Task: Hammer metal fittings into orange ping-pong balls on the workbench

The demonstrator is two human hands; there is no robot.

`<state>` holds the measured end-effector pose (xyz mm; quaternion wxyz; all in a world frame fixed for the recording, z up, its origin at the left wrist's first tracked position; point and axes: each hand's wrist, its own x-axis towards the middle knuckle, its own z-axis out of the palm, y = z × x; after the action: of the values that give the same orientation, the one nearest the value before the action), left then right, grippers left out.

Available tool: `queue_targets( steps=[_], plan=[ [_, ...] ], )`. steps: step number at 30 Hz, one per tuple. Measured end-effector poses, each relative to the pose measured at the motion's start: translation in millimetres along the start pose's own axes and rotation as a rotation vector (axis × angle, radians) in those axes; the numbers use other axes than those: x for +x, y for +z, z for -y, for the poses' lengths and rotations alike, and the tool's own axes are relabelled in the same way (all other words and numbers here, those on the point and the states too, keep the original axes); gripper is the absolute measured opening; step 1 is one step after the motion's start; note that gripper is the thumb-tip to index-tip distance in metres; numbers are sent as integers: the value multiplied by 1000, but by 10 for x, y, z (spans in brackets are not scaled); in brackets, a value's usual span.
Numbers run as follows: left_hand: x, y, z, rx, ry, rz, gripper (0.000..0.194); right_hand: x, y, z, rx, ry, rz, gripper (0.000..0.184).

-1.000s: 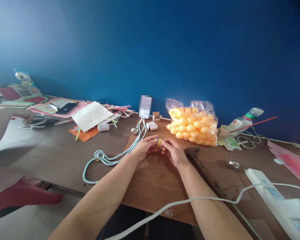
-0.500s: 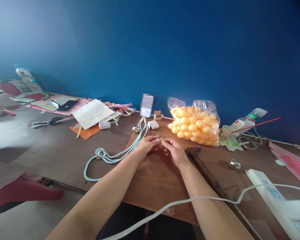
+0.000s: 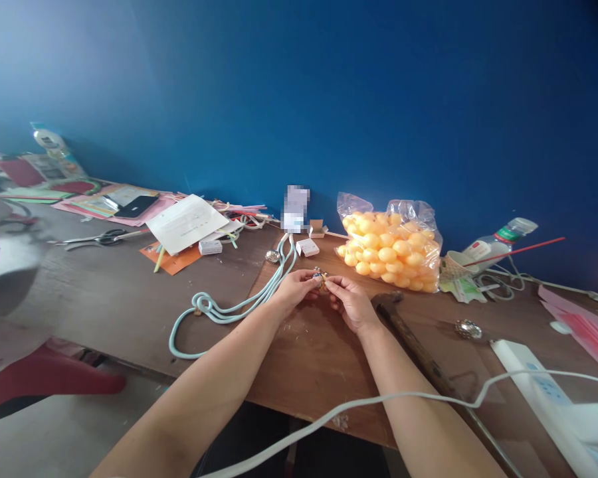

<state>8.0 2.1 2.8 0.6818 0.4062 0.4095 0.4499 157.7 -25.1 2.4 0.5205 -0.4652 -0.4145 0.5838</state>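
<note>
Between my fingertips, above the brown table, is a small blue and gold object [image 3: 321, 279] whose kind is too small to make out. My left hand [image 3: 299, 289] pinches it from the left. From the other side my right hand [image 3: 347, 299] grips it with thumb and forefinger, the other fingers curled under. A light blue cord [image 3: 259, 299] runs beside my left forearm up to a phone [image 3: 295, 211] leaning on the wall. Two small white boxes stand beyond my hands, one a closed box [image 3: 307, 248], the other an open box [image 3: 317, 229].
A clear bag of yellow balls [image 3: 389, 249] stands behind my right hand. A hammer [image 3: 403, 332] lies along my right forearm, near a power strip [image 3: 538, 385]. A white cable [image 3: 349, 405] crosses over my forearms. Scissors [image 3: 102, 238] and papers [image 3: 187, 222] lie left.
The view has shifted slightly. At the far left, the blurred person's arm has moved. My hands keep nearly the same pinch on the small object.
</note>
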Motion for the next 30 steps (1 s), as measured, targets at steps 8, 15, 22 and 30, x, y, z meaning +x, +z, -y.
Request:
queue_targets(
  steps=[8,15,22,30],
  plan=[
    [-17,23,-18,9,23,-16,29,-2,3,2,37,18,3,31],
    [-1,16,-5,45,25,-18,31,4,4,-6,60,23,0,28],
    [4,19,-7,46,16,-24,32,7,16,-6,55,15,-4,29],
    [-10,35,-27,68,20,-50,28,11,29,-6,78,24,5,29]
  ],
)
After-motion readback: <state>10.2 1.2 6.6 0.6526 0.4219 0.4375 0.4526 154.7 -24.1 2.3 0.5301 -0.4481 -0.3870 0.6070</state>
